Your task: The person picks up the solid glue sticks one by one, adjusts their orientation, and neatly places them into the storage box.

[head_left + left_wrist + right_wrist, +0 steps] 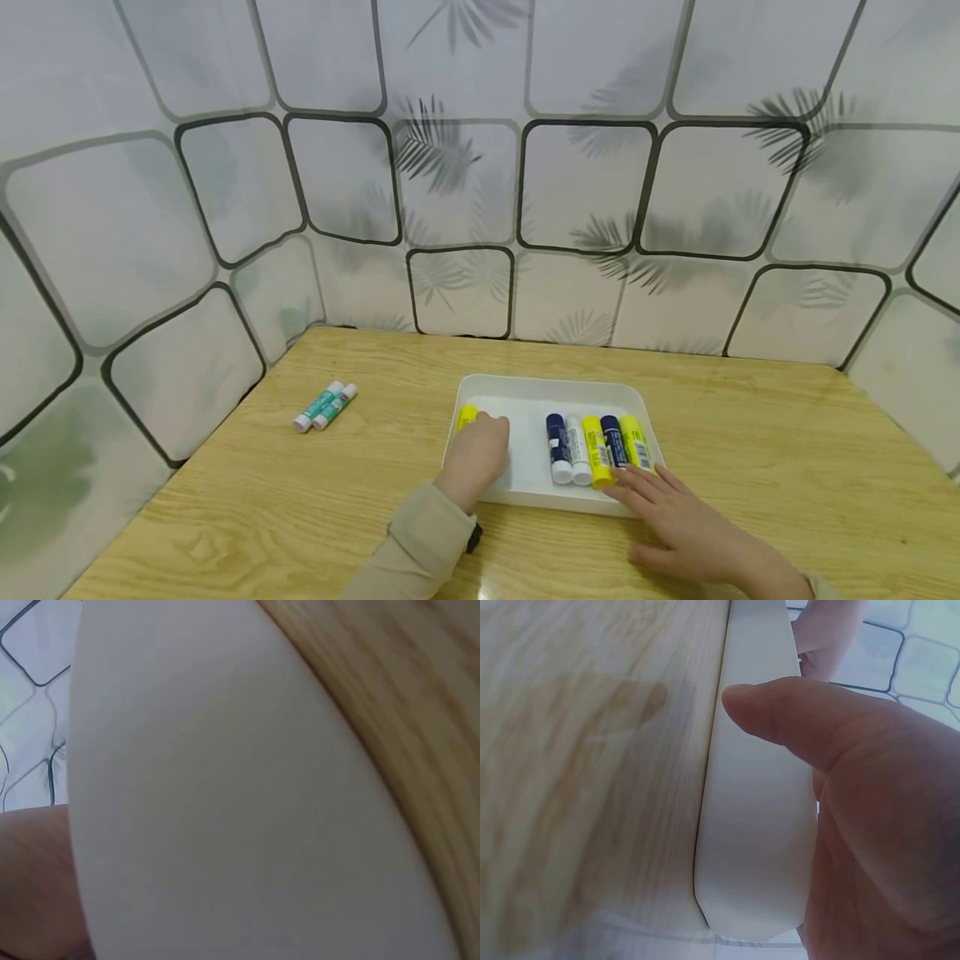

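A white tray point(517, 497) lies on the table. My left hand point(477, 457) reaches into its left end with curled fingers, holding a yellow glue stick point(467, 414) beside the left wall; the fingertips and the stick's lower part are hidden. In the tray's right half several glue sticks lie side by side: a dark blue one point(557, 443), a white one point(577, 450), a yellow one point(597, 450), another dark blue one point(613, 440) and another yellow one point(635, 442). My right hand point(682, 525) rests over the tray's front right corner, fingers extended near the sticks' lower ends.
Two green-and-white glue sticks point(326, 406) lie together on the wooden table point(375, 467), left of the tray. A patterned wall covering point(465, 292) rises behind the table and along its left side. The tray's outer wall point(225, 787) fills most of the left wrist view.
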Demonstrator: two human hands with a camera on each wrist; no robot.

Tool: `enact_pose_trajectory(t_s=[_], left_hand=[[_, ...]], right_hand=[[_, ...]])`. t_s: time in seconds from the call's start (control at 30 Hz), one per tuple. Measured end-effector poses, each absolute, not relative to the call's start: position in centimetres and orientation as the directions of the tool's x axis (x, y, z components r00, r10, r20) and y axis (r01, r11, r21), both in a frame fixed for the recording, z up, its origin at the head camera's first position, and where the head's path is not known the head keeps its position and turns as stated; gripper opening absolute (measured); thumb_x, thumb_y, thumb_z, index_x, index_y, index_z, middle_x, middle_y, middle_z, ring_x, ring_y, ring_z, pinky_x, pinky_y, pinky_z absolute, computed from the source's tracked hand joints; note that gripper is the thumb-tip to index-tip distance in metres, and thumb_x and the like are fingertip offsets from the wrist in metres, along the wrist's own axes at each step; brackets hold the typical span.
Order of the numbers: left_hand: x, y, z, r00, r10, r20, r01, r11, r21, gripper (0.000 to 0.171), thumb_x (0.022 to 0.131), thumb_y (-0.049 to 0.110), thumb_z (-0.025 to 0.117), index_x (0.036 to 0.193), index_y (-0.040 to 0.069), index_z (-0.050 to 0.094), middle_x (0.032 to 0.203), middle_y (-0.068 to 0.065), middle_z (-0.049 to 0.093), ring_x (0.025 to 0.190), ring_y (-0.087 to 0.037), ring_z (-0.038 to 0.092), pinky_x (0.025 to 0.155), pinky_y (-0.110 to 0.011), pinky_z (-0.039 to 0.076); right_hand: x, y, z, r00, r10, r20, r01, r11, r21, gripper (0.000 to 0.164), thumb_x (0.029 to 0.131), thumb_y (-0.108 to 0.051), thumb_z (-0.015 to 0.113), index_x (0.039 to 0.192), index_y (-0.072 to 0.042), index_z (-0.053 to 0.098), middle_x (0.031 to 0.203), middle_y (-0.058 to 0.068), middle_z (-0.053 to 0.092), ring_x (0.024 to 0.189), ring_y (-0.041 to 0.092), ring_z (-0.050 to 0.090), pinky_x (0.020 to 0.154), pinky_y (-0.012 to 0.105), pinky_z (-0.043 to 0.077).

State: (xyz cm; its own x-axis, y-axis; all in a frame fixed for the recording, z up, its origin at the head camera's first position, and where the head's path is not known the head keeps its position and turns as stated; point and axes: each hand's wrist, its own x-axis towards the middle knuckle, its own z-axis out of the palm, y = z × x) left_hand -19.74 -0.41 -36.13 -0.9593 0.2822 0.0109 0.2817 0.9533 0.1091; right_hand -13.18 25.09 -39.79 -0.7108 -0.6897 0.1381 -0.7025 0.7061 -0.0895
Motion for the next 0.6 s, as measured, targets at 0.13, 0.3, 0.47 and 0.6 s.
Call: enact_pose_trajectory(t_s=[0.13,0.3,0.47,0.6], left_hand=[[-19.75,-0.41,-36.3,-0.958,0.287,0.019,0.287,0.953,0.097,0.006,0.087,0.007,0.052,0.084,0.003,0.054,0.081,-0.014,0.053,0.067,-0.018,0.052,0.056,-0.032,0.047],[-19.82,-0.37,-36.41,-0.957,0.289,0.01,0.289,0.954,0.085,0.005,0.087,0.008,0.052,0.085,0.003,0.054,0.08,-0.013,0.052,0.065,-0.017,0.05,0.055,-0.031,0.047],[-19.8,-0.4,-36.37,-0.956,0.292,0.019,0.292,0.953,0.076,0.005,0.087,0.009,0.053,0.085,0.004,0.054,0.078,-0.012,0.052,0.063,-0.017,0.049,0.054,-0.031,0.046],[-19.94,-0.53,-36.11,-0.954,0.295,0.046,0.298,0.951,0.081,0.007,0.083,0.011,0.057,0.087,0.006,0.055,0.076,-0.008,0.052,0.061,-0.015,0.047,0.051,-0.029,0.043]], right_hand=[[-13.16,25.05,-39.86,-0.701,-0.695,0.158,-0.709,0.702,-0.058,0.059,0.082,-0.045,0.055,0.128,-0.01,0.044,0.13,0.014,0.042,0.117,0.031,0.038,0.097,0.016,-0.016],[-13.16,25.05,-39.92,-0.699,-0.696,0.164,-0.71,0.702,-0.051,0.059,0.082,-0.046,0.055,0.128,-0.01,0.044,0.13,0.014,0.042,0.117,0.031,0.038,0.097,0.016,-0.016],[-13.1,25.03,-39.79,-0.718,-0.684,0.132,-0.695,0.713,-0.088,0.059,0.083,-0.047,0.053,0.129,-0.011,0.043,0.131,0.014,0.041,0.118,0.032,0.037,0.095,0.015,-0.017],[-13.12,25.01,-39.77,-0.726,-0.677,0.122,-0.687,0.719,-0.101,0.059,0.083,-0.048,0.053,0.129,-0.012,0.042,0.132,0.014,0.04,0.119,0.032,0.036,0.095,0.014,-0.017]])
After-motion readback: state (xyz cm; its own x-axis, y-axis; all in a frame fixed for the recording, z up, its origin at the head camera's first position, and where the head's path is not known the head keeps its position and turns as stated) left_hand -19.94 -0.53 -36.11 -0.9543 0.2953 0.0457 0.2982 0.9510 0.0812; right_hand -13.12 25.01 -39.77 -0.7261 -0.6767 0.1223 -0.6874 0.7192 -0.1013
